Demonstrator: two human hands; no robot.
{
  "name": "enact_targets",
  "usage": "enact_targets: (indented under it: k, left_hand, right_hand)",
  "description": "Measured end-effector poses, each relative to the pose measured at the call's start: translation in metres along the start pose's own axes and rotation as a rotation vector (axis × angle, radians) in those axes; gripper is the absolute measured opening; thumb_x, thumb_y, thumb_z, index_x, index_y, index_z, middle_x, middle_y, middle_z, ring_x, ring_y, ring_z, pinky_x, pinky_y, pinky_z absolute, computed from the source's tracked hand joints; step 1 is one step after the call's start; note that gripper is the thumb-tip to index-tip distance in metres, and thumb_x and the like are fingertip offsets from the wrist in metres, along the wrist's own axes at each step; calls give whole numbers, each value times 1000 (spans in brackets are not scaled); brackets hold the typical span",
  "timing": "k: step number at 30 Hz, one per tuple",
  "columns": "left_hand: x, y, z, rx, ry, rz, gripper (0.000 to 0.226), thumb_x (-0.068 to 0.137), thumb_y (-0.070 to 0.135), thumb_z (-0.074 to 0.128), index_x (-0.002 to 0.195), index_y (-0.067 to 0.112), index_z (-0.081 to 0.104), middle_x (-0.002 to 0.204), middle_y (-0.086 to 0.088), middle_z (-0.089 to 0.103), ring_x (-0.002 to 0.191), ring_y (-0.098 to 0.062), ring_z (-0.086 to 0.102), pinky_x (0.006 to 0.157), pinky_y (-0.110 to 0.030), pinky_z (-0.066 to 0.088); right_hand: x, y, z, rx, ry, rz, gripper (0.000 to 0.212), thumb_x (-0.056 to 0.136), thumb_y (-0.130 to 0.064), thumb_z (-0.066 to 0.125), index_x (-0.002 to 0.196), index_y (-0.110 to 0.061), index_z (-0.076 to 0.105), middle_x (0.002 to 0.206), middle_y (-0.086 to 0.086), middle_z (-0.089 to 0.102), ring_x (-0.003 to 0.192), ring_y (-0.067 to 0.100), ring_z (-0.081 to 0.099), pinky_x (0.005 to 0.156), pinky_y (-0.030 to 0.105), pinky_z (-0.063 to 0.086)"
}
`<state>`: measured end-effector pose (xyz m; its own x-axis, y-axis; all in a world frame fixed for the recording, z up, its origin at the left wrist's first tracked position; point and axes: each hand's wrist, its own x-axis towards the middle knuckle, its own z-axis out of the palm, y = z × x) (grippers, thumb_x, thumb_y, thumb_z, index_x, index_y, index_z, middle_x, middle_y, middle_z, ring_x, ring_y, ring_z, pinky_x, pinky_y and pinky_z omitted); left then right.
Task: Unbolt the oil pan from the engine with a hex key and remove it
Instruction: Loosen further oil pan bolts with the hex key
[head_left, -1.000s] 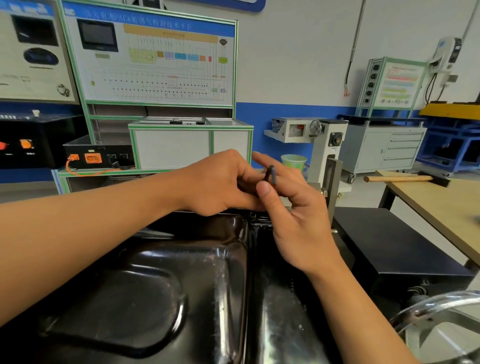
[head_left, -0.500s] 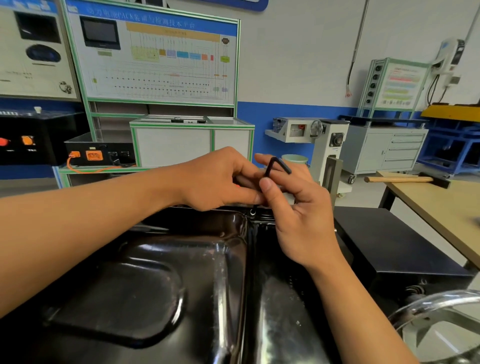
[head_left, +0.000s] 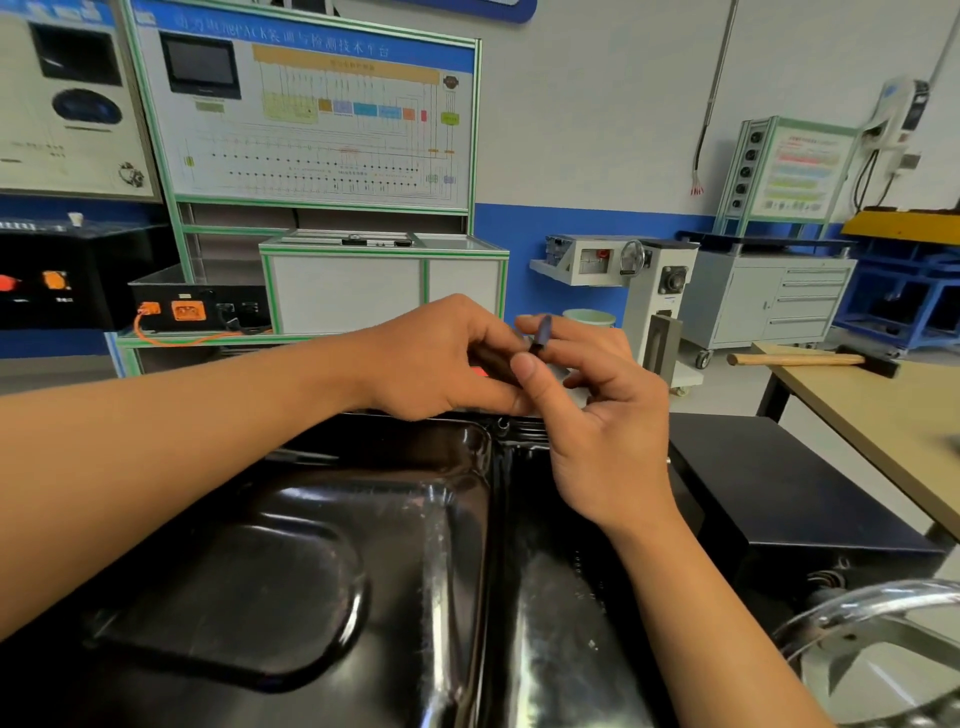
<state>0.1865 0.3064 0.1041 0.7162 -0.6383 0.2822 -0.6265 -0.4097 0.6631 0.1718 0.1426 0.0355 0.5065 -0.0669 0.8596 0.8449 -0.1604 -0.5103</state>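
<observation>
A glossy black oil pan (head_left: 322, 561) fills the lower middle of the head view, bottom side up on the engine. Both hands meet over its far rim. My right hand (head_left: 597, 415) pinches a small dark hex key (head_left: 540, 335) between thumb and fingers, its short arm blurred and sticking up. My left hand (head_left: 441, 358) is curled beside it, fingertips touching the key's lower part. A bolt head (head_left: 503, 423) shows on the pan's far flange just below the hands. The key's tip is hidden behind the fingers.
A black stand surface (head_left: 769, 483) lies to the right of the pan. A wooden table (head_left: 883, 410) with a hammer (head_left: 810, 359) stands at the right. A chrome curved bar (head_left: 872, 603) sits bottom right. Training boards and cabinets (head_left: 384, 286) line the back wall.
The hex key has turned between the fingers: its bent arm, seen sideways half a second ago, now points up and is blurred. Both hands stay over the far rim.
</observation>
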Motion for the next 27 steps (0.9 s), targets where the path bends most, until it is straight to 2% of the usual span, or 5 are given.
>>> enact_targets:
  k: [5,10,16,23,27]
  left_hand:
    - [-1,0,-4,50,16,1,18,87,8,74,102,17,78,94,3,79,93,-8,73,85,-19,54]
    - [3,2,1,108,79,7,34,79,2,78,57,24,66,56,12,60,56,-2,51,60,-17,42]
    - [5,-4,3,112,130,23,17,78,7,82,80,-4,69,75,-18,69,66,-9,56,66,-23,47]
    - [-2,-1,-6,28,-45,25,28,87,2,73,98,28,75,90,15,77,88,3,70,80,-10,49]
    - [-2,1,-6,89,8,33,25,86,6,75,79,30,75,70,14,72,70,4,64,68,-16,48]
  right_hand:
    - [0,1,-1,-61,-84,-1,19,92,-11,64,105,-5,76,117,3,71,118,22,58,102,27,44]
    - [-1,-5,3,-7,17,-17,25,79,-19,80,103,-24,74,109,-8,73,109,18,62,89,27,47]
    - [-2,-4,8,59,132,53,18,73,-16,84,84,-26,74,98,-12,73,100,16,65,79,27,46]
    - [-3,-2,4,-46,25,-7,14,90,-10,67,102,-13,74,111,1,71,114,19,62,97,38,51]
    - [-3,-6,6,-41,0,-25,19,88,-15,71,106,-20,73,112,-6,71,112,13,63,95,30,49]
